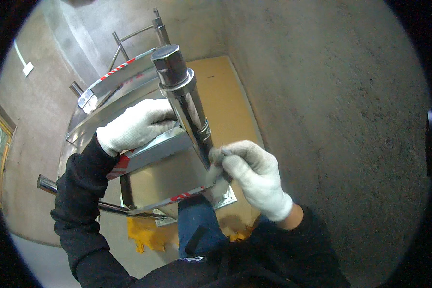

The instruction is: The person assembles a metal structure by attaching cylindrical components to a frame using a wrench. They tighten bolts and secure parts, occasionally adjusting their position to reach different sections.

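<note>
Metal post (189, 113) beside panels (165, 151) with red markings (121, 164)

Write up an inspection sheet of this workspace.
Surface: flat tan sheet on the floor.
Job's things: shiny cylindrical metal post; silver rectangular metal bar beside it.
Clutter: ragged yellow cloth-like material on the floor.
Hands: white-gloved left hand at the bar; white-gloved right hand curled near the post's lower part, anything held too blurred to tell.
Cables: thin white line, cable or conduit unclear.
Surroundings: rough grey wall at right.
</note>
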